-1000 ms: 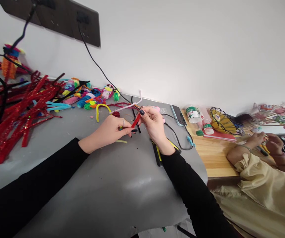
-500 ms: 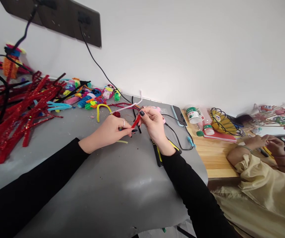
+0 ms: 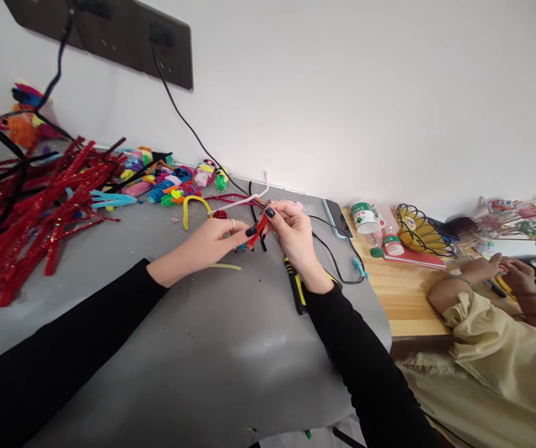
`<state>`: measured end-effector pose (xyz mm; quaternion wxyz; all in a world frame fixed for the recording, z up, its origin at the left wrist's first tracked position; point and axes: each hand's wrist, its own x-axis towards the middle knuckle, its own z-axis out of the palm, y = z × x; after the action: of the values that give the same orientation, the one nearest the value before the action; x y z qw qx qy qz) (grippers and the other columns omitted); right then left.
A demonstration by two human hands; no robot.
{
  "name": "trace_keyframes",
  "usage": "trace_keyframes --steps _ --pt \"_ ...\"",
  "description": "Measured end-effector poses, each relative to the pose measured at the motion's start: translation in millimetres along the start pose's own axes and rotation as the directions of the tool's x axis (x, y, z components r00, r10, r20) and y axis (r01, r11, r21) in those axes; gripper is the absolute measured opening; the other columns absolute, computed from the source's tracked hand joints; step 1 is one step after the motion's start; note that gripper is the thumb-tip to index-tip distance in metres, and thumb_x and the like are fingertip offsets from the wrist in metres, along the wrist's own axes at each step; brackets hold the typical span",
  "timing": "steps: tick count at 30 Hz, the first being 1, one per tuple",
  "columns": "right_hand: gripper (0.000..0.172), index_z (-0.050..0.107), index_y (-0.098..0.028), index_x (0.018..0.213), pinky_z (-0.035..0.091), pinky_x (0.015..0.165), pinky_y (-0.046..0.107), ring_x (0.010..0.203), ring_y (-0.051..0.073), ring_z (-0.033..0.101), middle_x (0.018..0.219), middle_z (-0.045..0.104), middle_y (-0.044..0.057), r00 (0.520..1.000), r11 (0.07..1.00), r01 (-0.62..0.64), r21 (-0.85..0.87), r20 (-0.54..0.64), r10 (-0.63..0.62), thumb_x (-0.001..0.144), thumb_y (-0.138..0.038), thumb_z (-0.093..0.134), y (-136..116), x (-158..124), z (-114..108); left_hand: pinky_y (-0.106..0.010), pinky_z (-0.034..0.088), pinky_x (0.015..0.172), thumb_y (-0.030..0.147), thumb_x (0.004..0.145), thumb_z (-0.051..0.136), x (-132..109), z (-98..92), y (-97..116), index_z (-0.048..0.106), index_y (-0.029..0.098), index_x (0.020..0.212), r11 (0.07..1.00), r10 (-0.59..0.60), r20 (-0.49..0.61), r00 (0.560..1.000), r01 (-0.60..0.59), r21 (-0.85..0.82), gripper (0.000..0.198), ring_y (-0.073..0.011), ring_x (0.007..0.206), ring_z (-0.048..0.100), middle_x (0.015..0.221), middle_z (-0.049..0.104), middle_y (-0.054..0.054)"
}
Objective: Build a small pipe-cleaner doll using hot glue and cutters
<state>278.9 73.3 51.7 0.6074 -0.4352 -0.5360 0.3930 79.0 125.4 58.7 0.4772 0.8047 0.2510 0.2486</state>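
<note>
A grey table (image 3: 211, 361) fills the lower middle of the frame, with a heap of glittery red stems (image 3: 57, 199) spread over its left side. Near the centre, the left hand (image 3: 214, 242) reaches in from the lower left and the right hand (image 3: 293, 233) from the lower right. The right grip is closed to a pinch, thumb and fingertips on the upper end of a red strip (image 3: 258, 232). The left grip is also nearly closed, its thumb against the strip's lower end; the fingers beneath are partly hidden. The strip slants between the two hands, above the table, right at mid-frame.

Compared with half a second ago, the left thumb has shifted higher along the strip, whose lower end now looks broader and splayed where it was a straight narrow band. The right hand has barely moved.
</note>
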Motion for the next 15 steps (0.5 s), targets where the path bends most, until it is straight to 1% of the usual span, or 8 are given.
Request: trace_keyframes --steps 2,3,5,7,10,12,13,15 --pt "0.045 0.068 -0.024 0.091 0.059 0.057 0.027 0.056 0.011 0.063 0.073 0.069 -0.004 0.999 1.000 0.001 0.019 0.032 -0.002 0.083 -0.065 0.085 -0.7 -0.1 0.2 -0.025 0.036 0.055 0.061 0.096 0.056 0.2 -3.0 2.5 0.073 0.018 0.087 0.999 -0.030 0.022 0.999 0.031 -0.042 0.047 -0.0126 0.055 0.046 0.068 0.063 0.000" --pt "0.044 0.069 -0.024 0.091 0.059 0.057 0.027 0.057 0.011 0.063 0.073 0.070 -0.003 0.999 1.000 0.003 0.030 0.047 -0.005 0.084 -0.064 0.085 -1.2 -0.3 0.6 -0.025 0.037 0.054 0.060 0.095 0.059 0.3 -4.2 3.5 0.074 0.018 0.090 0.997 -0.045 0.034 0.998 0.047 -0.057 0.045 -0.0124 0.055 0.046 0.069 0.063 0.000" --pt "0.042 0.070 -0.023 0.092 0.061 0.060 0.027 0.060 0.011 0.064 0.075 0.071 -0.003 0.997 0.999 0.006 0.046 0.071 -0.010 0.086 -0.062 0.085 -2.6 -1.1 1.8 -0.024 0.039 0.055 0.057 0.092 0.065 0.6 -5.6 4.3 0.077 0.018 0.096 0.995 -0.066 0.051 0.997 0.070 -0.077 0.041 -0.0123 0.057 0.049 0.074 0.068 -0.001" --pt "0.040 0.072 -0.023 0.096 0.063 0.063 0.029 0.062 0.012 0.065 0.077 0.072 -0.002 0.996 0.999 0.003 0.046 0.085 -0.007 0.087 -0.061 0.084 -4.5 -2.2 3.2 -0.024 0.044 0.058 0.055 0.089 0.068 1.2 -5.7 3.1 0.078 0.018 0.094 0.994 -0.062 0.040 0.997 0.065 -0.089 0.039 -0.0135 0.062 0.055 0.078 0.072 -0.002" --pt "0.039 0.075 -0.025 0.106 0.065 0.068 0.031 0.070 0.014 0.068 0.086 0.074 0.000 0.996 1.000 0.001 0.020 0.088 -0.002 0.089 -0.059 0.083 -6.8 -3.6 4.7 -0.028 0.053 0.067 0.057 0.086 0.073 2.5 -4.1 -2.4 0.079 0.019 0.088 0.995 -0.033 -0.030 0.999 0.030 -0.095 0.038 -0.0182 0.072 0.067 0.084 0.078 -0.005" --pt "0.039 0.074 -0.028 0.115 0.065 0.070 0.031 0.076 0.015 0.070 0.096 0.074 0.001 0.997 1.000 0.003 -0.002 0.073 -0.003 0.089 -0.056 0.083 -7.0 -3.7 4.8 -0.031 0.058 0.073 0.059 0.083 0.076 3.2 -2.4 -7.4 0.079 0.019 0.089 0.994 -0.033 -0.093 0.995 0.023 -0.105 0.040 -0.0214 0.079 0.072 0.088 0.080 -0.007" --pt "0.040 0.073 -0.029 0.116 0.066 0.071 0.032 0.079 0.015 0.070 0.099 0.073 0.001 0.998 1.000 0.005 -0.016 0.063 -0.004 0.088 -0.055 0.084 -6.4 -3.6 4.6 -0.032 0.060 0.075 0.059 0.082 0.078 3.5 -1.5 -9.9 0.080 0.019 0.090 0.993 -0.039 -0.123 0.992 0.025 -0.115 0.041 -0.0223 0.081 0.073 0.090 0.081 -0.008" --pt "0.039 0.072 -0.029 0.112 0.066 0.072 0.032 0.082 0.016 0.069 0.104 0.073 0.002 0.999 0.999 0.003 -0.051 0.045 -0.001 0.087 -0.055 0.085 -4.5 -3.1 3.7 -0.033 0.062 0.076 0.058 0.080 0.080 3.6 0.2 -13.9 0.081 0.018 0.092 0.991 -0.050 -0.182 0.982 0.026 -0.130 0.042 -0.0228 0.082 0.075 0.093 0.082 -0.009"
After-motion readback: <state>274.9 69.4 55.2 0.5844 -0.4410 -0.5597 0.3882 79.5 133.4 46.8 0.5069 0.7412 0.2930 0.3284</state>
